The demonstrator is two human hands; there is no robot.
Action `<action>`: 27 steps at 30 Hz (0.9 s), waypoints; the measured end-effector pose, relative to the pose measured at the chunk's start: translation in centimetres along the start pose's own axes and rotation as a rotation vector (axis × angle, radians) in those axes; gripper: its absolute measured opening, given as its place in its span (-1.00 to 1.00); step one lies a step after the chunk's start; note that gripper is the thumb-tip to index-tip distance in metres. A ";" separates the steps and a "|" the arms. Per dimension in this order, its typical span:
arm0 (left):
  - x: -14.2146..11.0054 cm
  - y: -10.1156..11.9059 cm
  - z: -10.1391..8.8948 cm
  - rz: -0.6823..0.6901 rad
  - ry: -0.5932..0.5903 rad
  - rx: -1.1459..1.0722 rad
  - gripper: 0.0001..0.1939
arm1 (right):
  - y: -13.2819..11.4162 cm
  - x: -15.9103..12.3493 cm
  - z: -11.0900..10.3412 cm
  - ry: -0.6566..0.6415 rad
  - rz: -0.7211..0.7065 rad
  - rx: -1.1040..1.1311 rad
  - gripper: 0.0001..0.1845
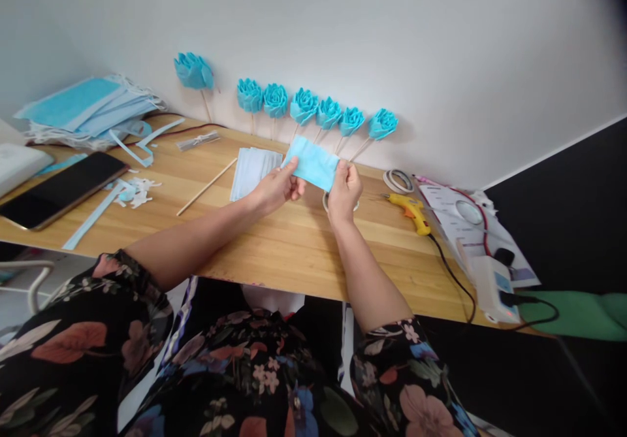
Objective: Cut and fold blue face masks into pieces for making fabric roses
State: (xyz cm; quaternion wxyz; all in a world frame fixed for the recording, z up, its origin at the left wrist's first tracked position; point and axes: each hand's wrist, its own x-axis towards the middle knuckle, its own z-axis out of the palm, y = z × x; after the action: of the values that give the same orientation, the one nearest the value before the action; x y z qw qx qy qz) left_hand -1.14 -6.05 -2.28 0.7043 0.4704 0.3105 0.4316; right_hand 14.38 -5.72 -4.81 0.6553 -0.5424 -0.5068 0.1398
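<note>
Pale wall (441, 64) rises behind a wooden tabletop (289, 254), and over the middle of it the person's two bare hands hold a blue sheet (316, 162) stretched between them. The left hand (279, 185) has its grip closed on the sheet's left edge, pinched by thumb and fingers; the right hand (344, 192) pinches the right edge the same way, its fingers curled in. The sheet tilts slightly, its right side lower.

Partly hidden by the right hand is a tape roll (325, 200). Just left of the left hand lie pale folded pieces (249, 169), and beside them a thin stick (206, 187) lies at a slant. Behind the sheet, six blue flowers (304, 106) line up near the wall on thin stems, with a taller bloom (194, 71) apart to their left.

Off to the right sit more tape rolls (398, 181), a yellow glue gun (414, 213), printed paper (470, 211) and a white power strip (492, 287) with a black plug in it. Over on the left are a small clear packet (197, 140), blue and white scraps (132, 191), a dark phone (63, 189) and, farther back, a heap of masks (83, 107).
</note>
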 end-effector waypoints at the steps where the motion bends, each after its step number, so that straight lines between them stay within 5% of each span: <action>1: 0.2 0.2 -0.3 0.013 0.025 0.009 -0.39 | 0.3 0.0 0.1 0.002 0.007 0.006 -0.45; 8: 1.5 0.8 -2.9 0.209 0.225 0.240 -0.41 | 1.0 0.8 0.1 -0.181 0.110 0.164 -0.49; 14: 1.7 0.6 -3.2 0.141 0.036 0.138 -0.66 | -0.6 1.5 -0.7 -0.372 0.205 0.311 -0.30; 18: 0.9 0.7 -2.6 0.023 -0.080 0.219 -0.69 | -0.9 0.9 -0.6 -0.561 0.320 0.359 -0.37; 22: 1.2 0.5 -2.8 0.087 0.038 0.184 -0.67 | -0.3 0.7 -0.1 -0.539 0.332 0.402 -0.49; 27: 1.8 0.3 -3.4 0.163 0.114 0.108 -0.61 | -0.5 0.9 -0.1 -0.626 0.325 0.379 -0.37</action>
State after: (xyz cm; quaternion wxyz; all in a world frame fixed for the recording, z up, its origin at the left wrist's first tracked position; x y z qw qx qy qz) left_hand -3.36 -3.07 -3.28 0.6216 0.5059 0.3335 0.4964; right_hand 14.69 -5.31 -3.96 0.5271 -0.4162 -0.5548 0.4911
